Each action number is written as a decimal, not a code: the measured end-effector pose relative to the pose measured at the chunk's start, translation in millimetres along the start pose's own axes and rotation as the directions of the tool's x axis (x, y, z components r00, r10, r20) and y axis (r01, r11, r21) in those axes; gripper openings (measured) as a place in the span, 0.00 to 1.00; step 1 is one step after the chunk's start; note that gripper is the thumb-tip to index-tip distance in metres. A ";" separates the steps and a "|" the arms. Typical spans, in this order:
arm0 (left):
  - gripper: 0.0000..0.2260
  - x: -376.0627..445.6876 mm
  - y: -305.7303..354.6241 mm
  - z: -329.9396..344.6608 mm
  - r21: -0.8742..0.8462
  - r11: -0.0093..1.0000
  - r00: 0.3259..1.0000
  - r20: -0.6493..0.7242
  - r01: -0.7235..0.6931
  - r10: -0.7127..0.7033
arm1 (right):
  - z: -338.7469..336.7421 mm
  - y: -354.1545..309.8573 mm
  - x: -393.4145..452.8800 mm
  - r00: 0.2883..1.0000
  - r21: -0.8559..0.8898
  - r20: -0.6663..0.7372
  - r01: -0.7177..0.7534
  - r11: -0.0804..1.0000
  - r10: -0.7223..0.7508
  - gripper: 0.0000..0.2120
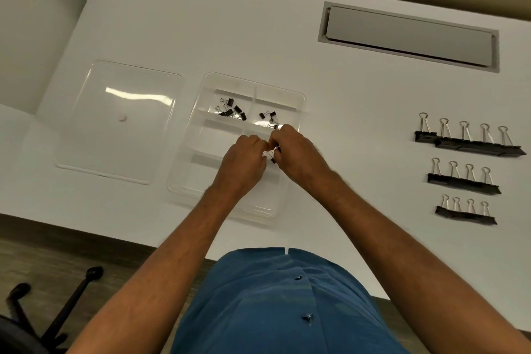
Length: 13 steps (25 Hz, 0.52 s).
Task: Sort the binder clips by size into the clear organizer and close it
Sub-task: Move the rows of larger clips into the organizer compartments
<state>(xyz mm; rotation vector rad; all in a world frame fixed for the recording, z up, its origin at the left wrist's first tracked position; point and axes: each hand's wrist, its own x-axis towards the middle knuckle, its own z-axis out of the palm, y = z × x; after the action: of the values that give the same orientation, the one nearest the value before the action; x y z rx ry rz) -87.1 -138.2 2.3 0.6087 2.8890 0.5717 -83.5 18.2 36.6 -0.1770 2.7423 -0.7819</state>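
1. The sorting step was in hand: the left hand (244, 161) and right hand (293, 149) met over the middle of the clear organizer (298, 100), fingers curled together around a few small binder clips (273, 156), which showed only as dark bits between them.
2. The organizer sat open on the white table (344, 89), its lid (117, 121) lying flat just to its left.
3. Counted: about five or six small clips (231, 110) lay in the far-left compartment, and roughly four tinier clips (270, 118) in the far-right one; exact numbers were hard to tell.
4. Well to the right, three rows waited: five large clips (468, 138), four medium clips (462, 178) and four smaller clips (465, 211).
5. Next, judging by this, the held clips needed separating and dropping into a matching compartment, then the rows brought over.
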 end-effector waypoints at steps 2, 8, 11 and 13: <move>0.09 -1.7 -0.4 -0.3 -0.009 1.000 1.000 -0.018 0.001 -0.001 | 2.6 -2.2 1.3 1.000 -0.012 -0.012 0.008 1.000 -0.009 0.05; 0.11 -3.2 -0.8 -0.6 -0.052 0.998 1.000 -0.017 0.019 -0.020 | 7.1 -0.4 1.1 0.998 -0.026 -0.019 0.061 0.998 -0.061 0.07; 0.12 -3.6 3.1 -6.0 -0.074 0.997 0.999 -0.038 0.019 -0.022 | 0.3 4.5 -4.5 0.995 0.018 -0.068 0.068 0.997 -0.067 0.07; 0.12 -3.9 7.4 -11.5 -0.065 0.998 0.997 -0.080 0.002 -0.007 | -8.3 13.8 -14.4 0.986 0.084 -0.155 0.080 0.993 -0.066 0.07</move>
<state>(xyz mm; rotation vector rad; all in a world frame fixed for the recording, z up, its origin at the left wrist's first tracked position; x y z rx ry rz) -83.2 -137.5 16.0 0.5830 2.9319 0.7021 -72.8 36.8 39.5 -0.2081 2.8497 -0.9741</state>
